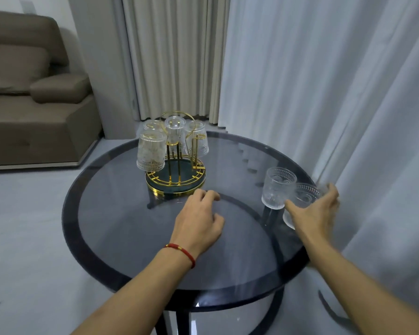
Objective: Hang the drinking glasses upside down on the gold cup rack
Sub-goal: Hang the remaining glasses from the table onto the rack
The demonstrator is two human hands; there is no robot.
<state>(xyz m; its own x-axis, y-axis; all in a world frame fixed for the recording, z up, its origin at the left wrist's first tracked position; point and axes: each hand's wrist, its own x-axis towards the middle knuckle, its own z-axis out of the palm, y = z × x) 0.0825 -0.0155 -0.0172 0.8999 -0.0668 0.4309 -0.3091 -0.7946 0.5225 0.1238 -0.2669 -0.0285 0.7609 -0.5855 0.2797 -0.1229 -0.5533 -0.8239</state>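
The gold cup rack (175, 176) stands on a round dark tray at the far middle of the glass table (121, 238). Several ribbed clear glasses hang upside down on its prongs, the nearest one (151, 151) at the front left. One prong (196, 151) on the right side is bare. Two glasses stand upright at the table's right edge: one (277, 187) is free, the other (302, 199) has my right hand (317, 213) wrapped around it. My left hand (200, 221) hovers just in front of the rack's base, fingers loosely curled, holding nothing.
Sheer white curtains (324, 93) hang close behind and to the right of the table. A brown sofa (29, 105) sits at the far left. The table's right rim lies right under my right hand.
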